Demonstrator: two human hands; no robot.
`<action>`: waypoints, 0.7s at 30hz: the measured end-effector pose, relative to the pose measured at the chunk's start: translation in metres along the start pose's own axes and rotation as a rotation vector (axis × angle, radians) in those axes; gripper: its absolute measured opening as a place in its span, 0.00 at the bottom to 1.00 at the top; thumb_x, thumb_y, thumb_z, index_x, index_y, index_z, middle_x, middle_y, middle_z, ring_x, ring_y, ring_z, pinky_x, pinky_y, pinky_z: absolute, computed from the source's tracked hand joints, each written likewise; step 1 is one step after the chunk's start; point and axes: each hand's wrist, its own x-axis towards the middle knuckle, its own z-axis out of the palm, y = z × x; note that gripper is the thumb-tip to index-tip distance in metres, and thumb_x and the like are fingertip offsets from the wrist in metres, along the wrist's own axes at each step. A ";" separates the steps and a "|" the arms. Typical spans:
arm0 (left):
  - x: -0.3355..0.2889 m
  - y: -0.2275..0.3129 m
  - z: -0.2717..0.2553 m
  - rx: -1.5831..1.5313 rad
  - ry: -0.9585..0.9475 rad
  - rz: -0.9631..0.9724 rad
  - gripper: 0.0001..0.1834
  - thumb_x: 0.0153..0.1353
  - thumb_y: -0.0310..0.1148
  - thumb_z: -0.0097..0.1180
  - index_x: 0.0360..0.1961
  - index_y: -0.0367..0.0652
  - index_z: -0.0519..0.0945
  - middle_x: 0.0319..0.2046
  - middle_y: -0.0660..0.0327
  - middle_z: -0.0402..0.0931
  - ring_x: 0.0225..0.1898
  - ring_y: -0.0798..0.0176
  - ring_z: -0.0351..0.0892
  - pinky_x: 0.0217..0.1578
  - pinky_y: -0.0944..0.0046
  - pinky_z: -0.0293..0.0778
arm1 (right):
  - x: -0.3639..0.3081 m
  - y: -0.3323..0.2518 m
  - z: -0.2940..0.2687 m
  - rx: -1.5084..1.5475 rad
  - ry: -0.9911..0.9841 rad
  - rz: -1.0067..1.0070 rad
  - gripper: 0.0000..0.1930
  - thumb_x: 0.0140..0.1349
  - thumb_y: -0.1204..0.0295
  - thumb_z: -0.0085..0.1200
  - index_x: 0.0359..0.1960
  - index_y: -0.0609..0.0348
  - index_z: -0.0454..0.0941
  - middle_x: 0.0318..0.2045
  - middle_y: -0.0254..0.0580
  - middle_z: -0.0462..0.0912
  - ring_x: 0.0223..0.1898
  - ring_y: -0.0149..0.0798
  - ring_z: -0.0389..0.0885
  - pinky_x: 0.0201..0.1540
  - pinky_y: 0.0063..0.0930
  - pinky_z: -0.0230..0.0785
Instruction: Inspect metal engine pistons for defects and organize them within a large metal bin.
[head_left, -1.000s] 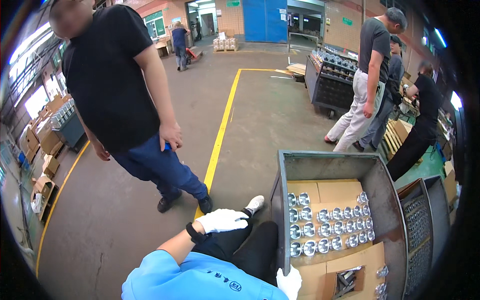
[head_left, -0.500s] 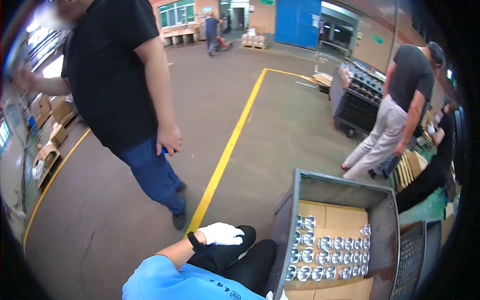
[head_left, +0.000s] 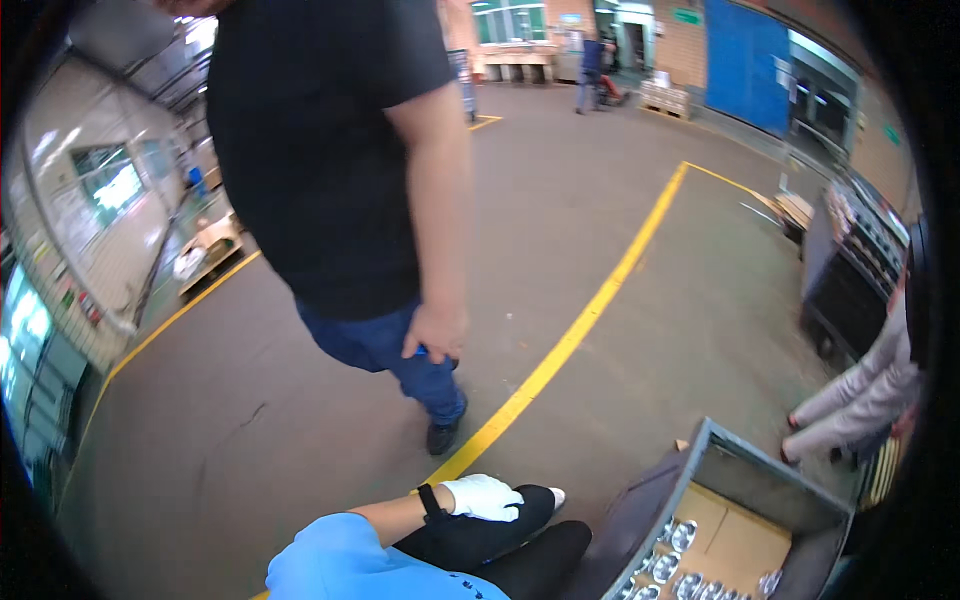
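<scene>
As against half a second ago, looks further up and to the left. Finds the left hand (head_left: 482, 497) at 6 o'clock, in a white glove with a black wristband, lying flat on the black-trousered knee (head_left: 490, 535), fingers loosely spread and gripping nothing; same rest as before, only lower in view. Catches nothing of the right hand, so cannot tell its state. Puts the grey metal crate (head_left: 770, 472) at 5 o'clock, well to the right of the hand and apart from it, now cut by the lower edge where earlier showed nearly whole. Shows inside it a cardboard sheet (head_left: 735, 540) with rows of shiny round metal parts (head_left: 672, 545), fewer in sight than before. Brings the standing person in the black shirt (head_left: 330, 150) and blue jeans much closer and larger, from 12 down to the centre, bare hand (head_left: 435, 333) hanging curled at the thigh. Runs the yellow floor line (head_left: 570, 340) from 1 o'clock down toward 6, passing just beside the knee. Leaves at 3 o'clock only a light-trousered leg (head_left: 860, 395) of the person who stood in full view before, beside the dark trolley (head_left: 850, 270).
</scene>
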 end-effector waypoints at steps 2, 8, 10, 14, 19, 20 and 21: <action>-0.011 -0.005 0.003 -0.029 0.068 0.003 0.28 0.70 0.51 0.45 0.61 0.43 0.76 0.52 0.43 0.80 0.54 0.38 0.78 0.58 0.44 0.72 | 0.003 -0.002 -0.005 -0.029 0.000 -0.037 0.32 0.68 0.46 0.53 0.61 0.62 0.75 0.53 0.65 0.81 0.55 0.58 0.79 0.60 0.47 0.68; -0.066 -0.032 0.026 -0.046 0.142 -0.124 0.30 0.71 0.54 0.42 0.64 0.45 0.75 0.51 0.45 0.81 0.51 0.39 0.80 0.54 0.45 0.74 | 0.001 -0.006 -0.009 -0.116 0.004 -0.145 0.32 0.70 0.47 0.52 0.60 0.65 0.75 0.53 0.65 0.81 0.54 0.58 0.79 0.60 0.46 0.69; -0.090 -0.040 0.031 -0.052 0.165 -0.133 0.30 0.71 0.53 0.42 0.63 0.46 0.75 0.50 0.46 0.81 0.50 0.40 0.81 0.53 0.44 0.75 | -0.006 -0.006 -0.006 -0.135 0.027 -0.174 0.32 0.70 0.48 0.52 0.60 0.66 0.75 0.53 0.65 0.81 0.54 0.57 0.79 0.60 0.46 0.69; -0.122 -0.055 0.044 -0.028 0.253 -0.116 0.28 0.70 0.52 0.44 0.62 0.46 0.76 0.48 0.47 0.82 0.49 0.40 0.81 0.53 0.45 0.75 | -0.024 -0.003 0.005 -0.156 0.081 -0.224 0.31 0.71 0.48 0.51 0.59 0.68 0.75 0.53 0.65 0.81 0.53 0.57 0.79 0.59 0.45 0.69; -0.130 -0.060 0.042 0.031 0.264 0.058 0.29 0.71 0.54 0.44 0.63 0.48 0.75 0.47 0.46 0.82 0.48 0.40 0.81 0.53 0.46 0.75 | -0.054 0.008 0.039 -0.098 0.190 -0.237 0.31 0.72 0.49 0.51 0.58 0.71 0.75 0.53 0.65 0.81 0.52 0.57 0.79 0.59 0.44 0.69; -0.131 -0.058 0.040 0.045 0.255 0.053 0.30 0.72 0.56 0.44 0.65 0.49 0.74 0.49 0.47 0.82 0.49 0.40 0.81 0.54 0.46 0.75 | -0.058 0.009 0.046 -0.077 0.212 -0.232 0.31 0.72 0.50 0.51 0.58 0.72 0.75 0.53 0.65 0.81 0.52 0.57 0.79 0.59 0.44 0.69; -0.138 -0.057 0.037 0.036 0.251 0.079 0.30 0.72 0.56 0.44 0.66 0.49 0.74 0.49 0.48 0.82 0.50 0.40 0.81 0.55 0.47 0.75 | -0.062 0.008 0.054 -0.055 0.233 -0.231 0.31 0.72 0.50 0.51 0.58 0.72 0.75 0.53 0.65 0.81 0.52 0.57 0.79 0.59 0.44 0.69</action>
